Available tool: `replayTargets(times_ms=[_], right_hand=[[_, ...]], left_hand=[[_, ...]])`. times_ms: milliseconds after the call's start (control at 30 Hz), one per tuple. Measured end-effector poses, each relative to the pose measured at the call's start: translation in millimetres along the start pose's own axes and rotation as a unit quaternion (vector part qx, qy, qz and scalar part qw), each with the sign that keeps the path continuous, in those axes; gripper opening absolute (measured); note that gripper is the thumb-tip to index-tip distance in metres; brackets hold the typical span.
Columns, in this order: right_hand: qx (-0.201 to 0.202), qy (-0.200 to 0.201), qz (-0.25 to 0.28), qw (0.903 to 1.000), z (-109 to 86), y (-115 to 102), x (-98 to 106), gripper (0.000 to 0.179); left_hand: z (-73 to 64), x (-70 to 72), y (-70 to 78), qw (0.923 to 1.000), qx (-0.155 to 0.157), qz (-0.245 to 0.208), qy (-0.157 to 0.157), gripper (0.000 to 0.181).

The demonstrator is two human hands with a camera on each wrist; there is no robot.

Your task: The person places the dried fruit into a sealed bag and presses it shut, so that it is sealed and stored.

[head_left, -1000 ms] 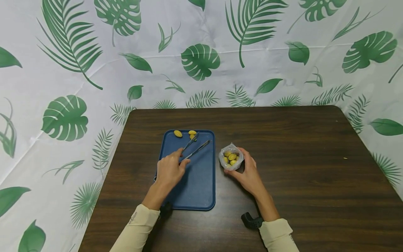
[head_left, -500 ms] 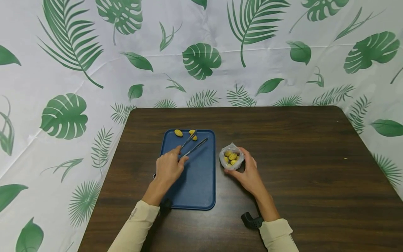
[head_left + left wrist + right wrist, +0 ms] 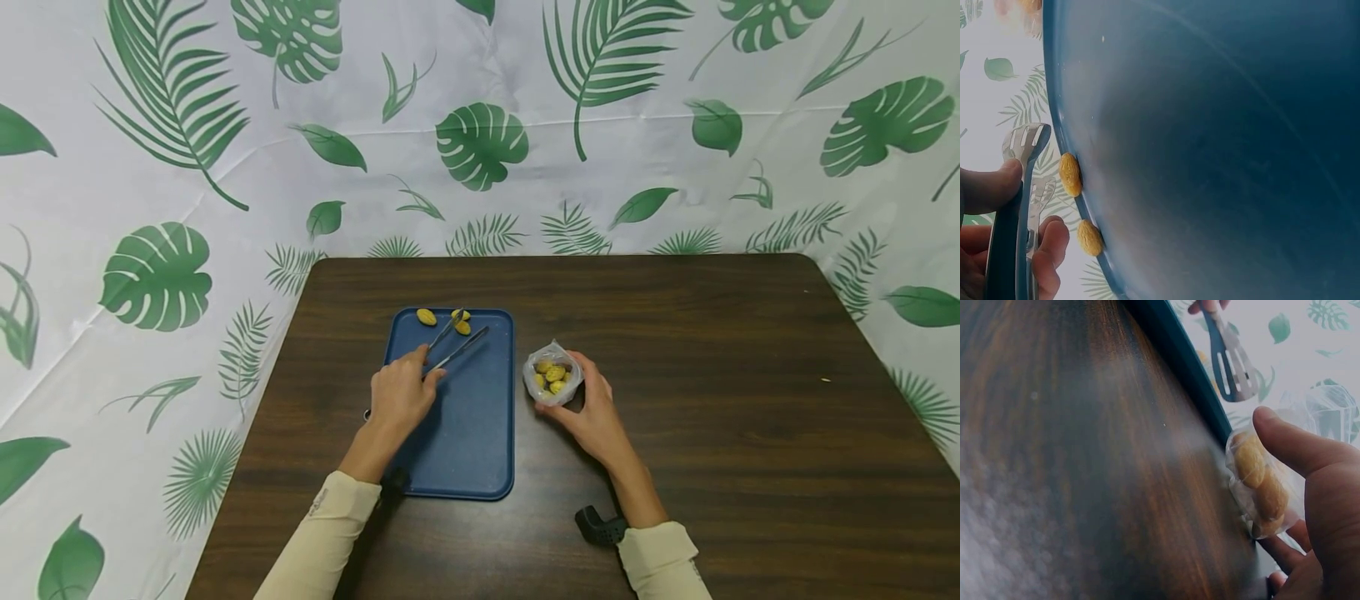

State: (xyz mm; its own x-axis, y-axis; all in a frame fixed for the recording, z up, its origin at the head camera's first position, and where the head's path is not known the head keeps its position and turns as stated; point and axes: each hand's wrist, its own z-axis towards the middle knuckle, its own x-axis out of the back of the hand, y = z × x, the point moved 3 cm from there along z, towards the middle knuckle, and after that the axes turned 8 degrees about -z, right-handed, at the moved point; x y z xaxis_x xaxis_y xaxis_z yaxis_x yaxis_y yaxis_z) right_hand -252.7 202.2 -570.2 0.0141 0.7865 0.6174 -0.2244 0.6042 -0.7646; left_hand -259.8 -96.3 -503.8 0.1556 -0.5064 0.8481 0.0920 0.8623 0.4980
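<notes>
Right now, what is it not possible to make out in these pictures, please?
- Head view: how many yellow pieces the plastic bag holds; upper ones hide any beneath.
- Head view: the middle of the tongs; the left hand covers it.
- Right wrist view: part of the right hand; the picture's edge cuts it off.
- Head view: what the speck on the table is; too small.

Head view bright, fairly sharp; wrist views hazier, near tabletop (image 3: 1022, 531) blurred.
</notes>
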Motion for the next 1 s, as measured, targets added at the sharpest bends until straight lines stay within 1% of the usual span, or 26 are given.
replayTargets(times_ms=[200, 400, 500, 733, 933, 1000], right_hand=[[0.003, 0.001, 0.000, 1.0000, 0.7, 0.4, -0.1, 0.095], [-0.002, -0.003, -0.001, 1.0000, 0.2, 0.4, 0.2, 0.095], [-0.004, -0.004, 0.000, 1.0000, 0.1, 0.1, 0.1, 0.095], [-0.005, -0.002, 0.001, 1.0000, -0.4, -0.6, 1.8, 0.095], [-0.002, -0.005, 0.002, 1.0000, -0.2, -1.3, 2.0, 0.095], [-0.003, -0.004, 0.004, 1.0000, -0.7, -1.1, 2.0, 0.095]], left_hand=[[2.3, -2.1, -2.2, 1.0000, 0.006, 0.004, -0.002, 0.047], [3.1, -3.9, -3.4, 0.9999, 0.014, 0.009, -0.001, 0.047], [3.0, -4.1, -4.8, 0.9998, 0.012, 0.014, 0.002, 0.046], [3.2, -3.7, -5.2, 0.9995, -0.002, 0.026, 0.016, 0.033], [1.4, -2.2, -6.6, 0.9994, -0.001, 0.022, 0.025, 0.023], [0.9, -1.9, -6.5, 0.9995, -0.002, 0.019, 0.025, 0.023]])
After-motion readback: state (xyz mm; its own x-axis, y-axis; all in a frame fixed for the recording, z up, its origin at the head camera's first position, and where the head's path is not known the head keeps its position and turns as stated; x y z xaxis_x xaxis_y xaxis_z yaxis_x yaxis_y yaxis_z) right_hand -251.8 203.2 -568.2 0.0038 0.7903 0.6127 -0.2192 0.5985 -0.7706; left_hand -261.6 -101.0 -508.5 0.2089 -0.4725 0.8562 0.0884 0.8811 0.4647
